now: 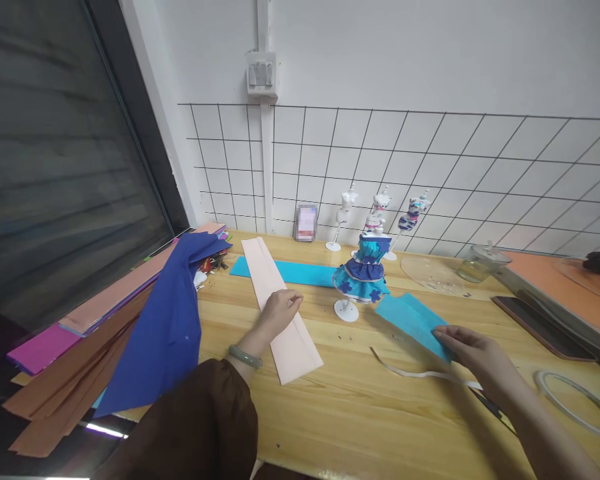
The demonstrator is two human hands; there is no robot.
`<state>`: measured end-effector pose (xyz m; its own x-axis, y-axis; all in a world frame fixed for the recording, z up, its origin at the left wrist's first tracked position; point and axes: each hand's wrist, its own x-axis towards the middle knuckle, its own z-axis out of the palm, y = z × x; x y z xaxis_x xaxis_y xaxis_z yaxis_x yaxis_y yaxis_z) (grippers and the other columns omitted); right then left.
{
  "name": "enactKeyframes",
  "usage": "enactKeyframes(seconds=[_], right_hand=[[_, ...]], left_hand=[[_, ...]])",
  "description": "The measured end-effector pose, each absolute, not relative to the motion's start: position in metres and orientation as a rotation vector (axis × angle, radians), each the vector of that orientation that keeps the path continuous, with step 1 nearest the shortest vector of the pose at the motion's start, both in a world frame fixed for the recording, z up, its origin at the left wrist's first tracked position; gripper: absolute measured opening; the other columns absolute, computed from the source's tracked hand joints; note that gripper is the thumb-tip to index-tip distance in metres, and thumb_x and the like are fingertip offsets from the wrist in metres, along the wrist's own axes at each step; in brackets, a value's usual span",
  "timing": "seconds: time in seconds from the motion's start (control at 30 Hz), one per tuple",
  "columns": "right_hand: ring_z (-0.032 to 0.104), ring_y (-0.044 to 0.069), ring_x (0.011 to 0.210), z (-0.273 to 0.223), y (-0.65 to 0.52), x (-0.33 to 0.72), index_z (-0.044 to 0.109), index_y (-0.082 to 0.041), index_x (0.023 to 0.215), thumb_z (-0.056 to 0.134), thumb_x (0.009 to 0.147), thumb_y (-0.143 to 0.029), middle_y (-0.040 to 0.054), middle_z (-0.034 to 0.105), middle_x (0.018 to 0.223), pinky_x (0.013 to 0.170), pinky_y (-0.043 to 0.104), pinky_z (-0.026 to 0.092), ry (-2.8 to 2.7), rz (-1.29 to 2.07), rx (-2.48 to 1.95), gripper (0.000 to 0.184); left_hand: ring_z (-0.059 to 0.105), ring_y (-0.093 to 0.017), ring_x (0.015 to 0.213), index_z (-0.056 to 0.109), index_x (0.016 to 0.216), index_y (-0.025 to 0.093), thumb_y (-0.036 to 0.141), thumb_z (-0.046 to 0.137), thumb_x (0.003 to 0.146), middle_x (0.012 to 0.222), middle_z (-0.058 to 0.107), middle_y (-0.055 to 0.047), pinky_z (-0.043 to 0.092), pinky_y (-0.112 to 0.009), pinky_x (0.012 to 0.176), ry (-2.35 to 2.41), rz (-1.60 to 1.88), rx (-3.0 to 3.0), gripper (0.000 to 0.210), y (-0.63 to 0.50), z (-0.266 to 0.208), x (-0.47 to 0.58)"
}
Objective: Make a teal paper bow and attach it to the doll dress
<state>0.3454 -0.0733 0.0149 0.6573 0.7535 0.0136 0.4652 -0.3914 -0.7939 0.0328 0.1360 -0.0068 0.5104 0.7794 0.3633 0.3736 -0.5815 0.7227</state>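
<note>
Low over a pale pink paper strip [297, 350], my left hand [280, 311] is closed, its fingers curled toward the thumb with nothing visible in them. My right hand [473, 350] pinches the near edge of a light blue crepe paper piece [413, 320] between thumb and fingers. Left of that paper stands a miniature dress form [363, 273] on a white round base, wearing a tiered turquoise and dark blue dress with dark blue flowers. A brighter blue paper strip [305, 272] lies partly under the pink one and runs behind the dress form.
Several small dress forms [347, 207] and a phone [307, 223] stand by the wall. Folded papers, including a dark blue sheet [165, 333], pile at left. Right are a glass jar [480, 263], a dark tablet-like slab [543, 327], a white ring [575, 403] and a narrow ribbon [420, 373].
</note>
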Motion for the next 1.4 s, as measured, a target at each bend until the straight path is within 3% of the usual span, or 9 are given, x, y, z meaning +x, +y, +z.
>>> enactKeyframes(seconds=[0.3,0.5,0.63,0.73,0.9,1.1,1.27,1.4], right_hand=[[0.063,0.027,0.072,-0.004,-0.063,0.360,0.069,-0.019,0.085,0.047,0.070,-0.040,0.0077,0.069,0.078,0.061,0.034,0.045,-1.130,0.173,-2.382,0.034],[0.062,0.021,0.074,0.013,-0.085,0.313,0.064,-0.021,0.089,0.042,0.082,-0.037,0.0079,0.065,0.092,0.062,0.030,0.045,-1.568,-0.333,-2.057,0.029],[0.059,0.022,0.080,0.015,-0.095,0.256,0.061,-0.023,0.099,0.042,0.085,-0.029,0.0086,0.063,0.092,0.065,0.032,0.045,-1.899,-0.493,-1.792,0.025],[0.057,0.020,0.079,0.010,-0.090,0.215,0.060,-0.020,0.101,0.035,0.090,-0.021,0.0093,0.063,0.091,0.067,0.033,0.044,-2.011,-0.469,-1.682,0.028],[0.055,0.018,0.071,0.005,-0.073,0.177,0.059,-0.014,0.102,0.035,0.090,-0.012,0.0099,0.063,0.082,0.062,0.031,0.043,-2.160,-0.488,-1.490,0.027],[0.058,0.019,0.080,0.005,-0.075,0.179,0.057,-0.016,0.109,0.032,0.090,-0.013,0.0114,0.064,0.095,0.066,0.034,0.048,-2.169,-0.405,-1.509,0.031],[0.059,0.022,0.092,-0.009,-0.086,0.189,0.055,-0.019,0.114,0.045,0.086,-0.018,0.0110,0.062,0.105,0.076,0.037,0.050,-2.034,-0.256,-1.590,0.030],[0.057,0.024,0.100,-0.009,-0.087,0.196,0.057,-0.022,0.107,0.052,0.082,-0.030,0.0091,0.061,0.106,0.084,0.039,0.048,-1.698,0.100,-1.668,0.026]], left_hand=[[0.059,-0.015,0.076,0.067,0.084,0.017,0.026,0.046,0.081,0.082,0.067,-0.004,0.044,-0.026,0.071,0.912,0.900,2.207,0.023,0.137,-0.008,0.032],[0.058,-0.015,0.075,0.067,0.082,0.017,0.031,0.051,0.079,0.081,0.067,-0.004,0.043,-0.025,0.069,0.865,0.869,2.123,0.022,0.125,0.001,0.036],[0.055,-0.011,0.054,0.063,0.078,0.012,0.053,0.049,0.077,0.067,0.065,-0.006,0.042,-0.022,0.052,0.679,0.523,1.675,0.044,0.098,0.010,0.045],[0.062,-0.015,0.060,0.059,0.091,0.009,0.063,0.046,0.074,0.077,0.067,-0.013,0.048,-0.028,0.057,0.524,0.142,1.269,0.058,0.078,0.011,0.051],[0.064,-0.015,0.070,0.056,0.094,0.011,0.040,0.069,0.067,0.079,0.066,-0.009,0.051,-0.031,0.071,0.525,0.143,1.082,0.042,0.073,0.001,0.054],[0.062,-0.012,0.062,0.056,0.096,0.012,0.024,0.071,0.067,0.073,0.063,-0.005,0.052,-0.031,0.068,0.610,0.366,1.087,0.035,0.088,0.003,0.052],[0.061,-0.012,0.062,0.050,0.113,0.015,0.015,0.068,0.067,0.073,0.061,-0.003,0.053,-0.031,0.065,0.638,0.473,1.053,0.049,0.093,0.009,0.050],[0.061,-0.012,0.066,0.041,0.125,0.019,0.014,0.067,0.067,0.075,0.060,-0.002,0.052,-0.028,0.064,0.565,0.438,1.077,0.063,0.095,0.012,0.047]])
